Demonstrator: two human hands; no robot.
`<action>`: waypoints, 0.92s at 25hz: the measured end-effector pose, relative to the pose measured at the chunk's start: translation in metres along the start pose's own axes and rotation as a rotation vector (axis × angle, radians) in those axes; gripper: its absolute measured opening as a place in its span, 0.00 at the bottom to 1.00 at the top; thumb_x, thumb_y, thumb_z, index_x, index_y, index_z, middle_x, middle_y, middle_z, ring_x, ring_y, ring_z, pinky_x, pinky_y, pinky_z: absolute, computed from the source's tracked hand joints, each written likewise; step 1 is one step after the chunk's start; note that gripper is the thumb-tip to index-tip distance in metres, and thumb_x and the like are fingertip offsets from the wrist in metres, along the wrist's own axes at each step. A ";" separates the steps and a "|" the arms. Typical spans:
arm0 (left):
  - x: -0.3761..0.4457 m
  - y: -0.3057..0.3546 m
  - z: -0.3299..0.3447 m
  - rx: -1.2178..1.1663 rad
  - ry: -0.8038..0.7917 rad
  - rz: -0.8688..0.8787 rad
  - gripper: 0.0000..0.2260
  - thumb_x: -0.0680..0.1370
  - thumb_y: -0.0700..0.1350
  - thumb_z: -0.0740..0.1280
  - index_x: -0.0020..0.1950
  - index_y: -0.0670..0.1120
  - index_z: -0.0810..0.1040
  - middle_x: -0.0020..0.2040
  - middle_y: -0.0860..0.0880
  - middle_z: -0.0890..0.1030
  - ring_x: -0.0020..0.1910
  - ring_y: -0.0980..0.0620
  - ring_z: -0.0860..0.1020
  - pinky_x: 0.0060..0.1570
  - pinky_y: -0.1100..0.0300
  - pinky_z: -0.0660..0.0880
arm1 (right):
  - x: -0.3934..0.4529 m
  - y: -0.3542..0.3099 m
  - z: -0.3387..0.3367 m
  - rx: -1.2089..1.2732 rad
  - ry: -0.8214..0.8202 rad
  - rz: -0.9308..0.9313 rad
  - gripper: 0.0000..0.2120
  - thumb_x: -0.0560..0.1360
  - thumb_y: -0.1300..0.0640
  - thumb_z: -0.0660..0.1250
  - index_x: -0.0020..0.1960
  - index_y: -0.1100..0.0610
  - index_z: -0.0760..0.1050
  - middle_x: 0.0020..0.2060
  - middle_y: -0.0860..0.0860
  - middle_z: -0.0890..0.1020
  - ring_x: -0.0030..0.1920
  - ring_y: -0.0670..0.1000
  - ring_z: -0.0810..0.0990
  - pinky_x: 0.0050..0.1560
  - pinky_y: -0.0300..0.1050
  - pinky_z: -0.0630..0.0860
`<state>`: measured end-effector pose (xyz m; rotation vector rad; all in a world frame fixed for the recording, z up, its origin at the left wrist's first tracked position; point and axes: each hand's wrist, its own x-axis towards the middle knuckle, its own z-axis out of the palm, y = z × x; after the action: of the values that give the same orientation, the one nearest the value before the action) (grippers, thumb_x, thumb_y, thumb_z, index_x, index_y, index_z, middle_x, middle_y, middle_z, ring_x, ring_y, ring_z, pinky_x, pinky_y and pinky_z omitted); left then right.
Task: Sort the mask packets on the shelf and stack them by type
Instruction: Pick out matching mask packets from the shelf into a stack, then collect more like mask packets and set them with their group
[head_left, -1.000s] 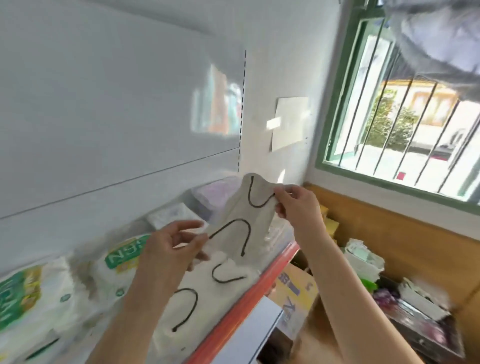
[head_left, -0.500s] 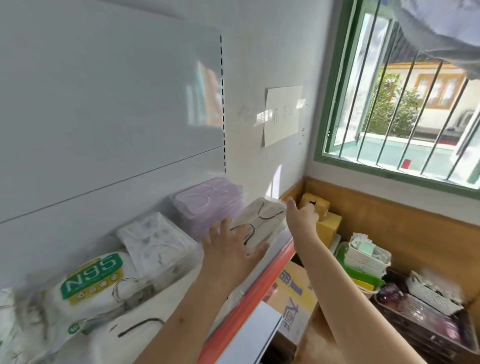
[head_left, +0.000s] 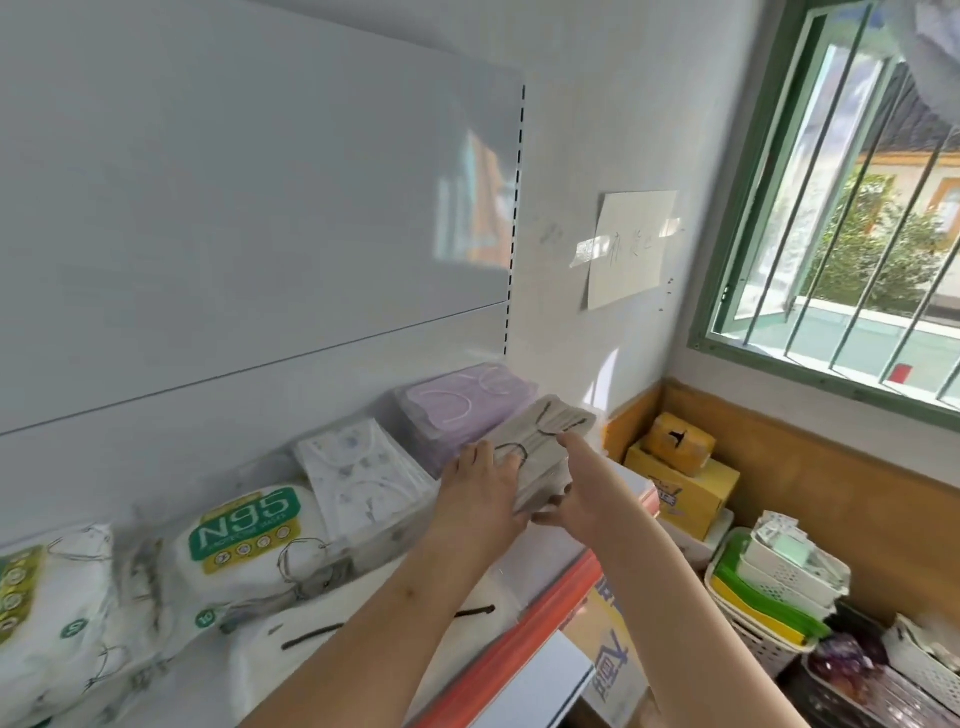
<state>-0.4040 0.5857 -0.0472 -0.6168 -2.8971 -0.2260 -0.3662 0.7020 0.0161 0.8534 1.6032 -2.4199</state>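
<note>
Both hands (head_left: 524, 493) square a grey, black-looped mask stack (head_left: 545, 447).

purple packets (head_left: 462, 402) behind; shelf (head_left: 545, 540) front bare

The left hand (head_left: 480, 501) covers the near left part of the grey stack (head_left: 545, 457). The right hand (head_left: 582, 501) hides its near right corner. Left of the hands, a packet (head_left: 47, 623) is cut off by the edge. Writing on the paper (head_left: 631, 247) above the hands is unreadable.
</note>
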 end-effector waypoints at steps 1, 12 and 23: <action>0.003 -0.003 -0.003 0.016 -0.012 0.012 0.31 0.78 0.58 0.66 0.77 0.50 0.61 0.71 0.44 0.67 0.71 0.44 0.65 0.72 0.50 0.61 | 0.001 -0.002 0.004 -0.033 -0.002 -0.005 0.12 0.81 0.50 0.62 0.57 0.58 0.70 0.45 0.58 0.79 0.46 0.59 0.79 0.51 0.59 0.74; -0.148 -0.077 -0.064 -0.417 0.472 -0.238 0.24 0.81 0.51 0.62 0.76 0.53 0.64 0.72 0.55 0.67 0.72 0.57 0.65 0.73 0.62 0.62 | -0.067 0.051 0.099 -0.385 0.025 -0.734 0.28 0.83 0.45 0.55 0.80 0.50 0.54 0.79 0.48 0.60 0.78 0.51 0.58 0.77 0.54 0.56; -0.485 -0.219 -0.112 -0.110 0.964 -0.952 0.20 0.76 0.51 0.60 0.68 0.59 0.70 0.63 0.62 0.72 0.63 0.63 0.71 0.62 0.64 0.71 | -0.313 0.253 0.354 -0.768 -1.066 -0.794 0.26 0.81 0.41 0.56 0.77 0.45 0.62 0.74 0.47 0.68 0.74 0.51 0.66 0.71 0.51 0.62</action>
<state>-0.0432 0.1789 -0.0588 0.7305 -1.9854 -0.5877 -0.1440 0.2173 0.0703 -1.1542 2.1520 -1.6110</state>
